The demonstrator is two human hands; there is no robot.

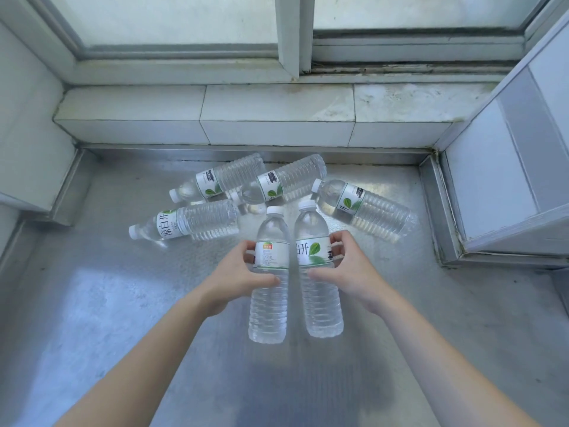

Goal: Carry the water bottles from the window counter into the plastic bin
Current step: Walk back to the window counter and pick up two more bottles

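The person holds one clear water bottle in each hand above the steel counter [123, 303] under the window [289, 32]. The left hand [238, 277] grasps the left bottle [271, 291] at its label, with the thumb across the front of the bottle and the fingers curled behind it. The right hand [345, 269] grasps the right bottle [318, 291] in the same way, the thumb lying on the front below the label and the fingertips curled around the far side. Both held bottles stand nearly upright with their white caps pointing away from the person, and they are just beside each other, the caps close together. Four more water bottles lie on their sides on the counter behind the hands. One lying bottle [187, 223] is on the left with its cap to the left. Two other bottles [218, 180] [283, 181] lie near the tiled sill [277, 112], side by side, and appear to touch. A fourth bottle [366, 208] lies on the right, its cap pointing toward the middle. The plastic bin is not in view.
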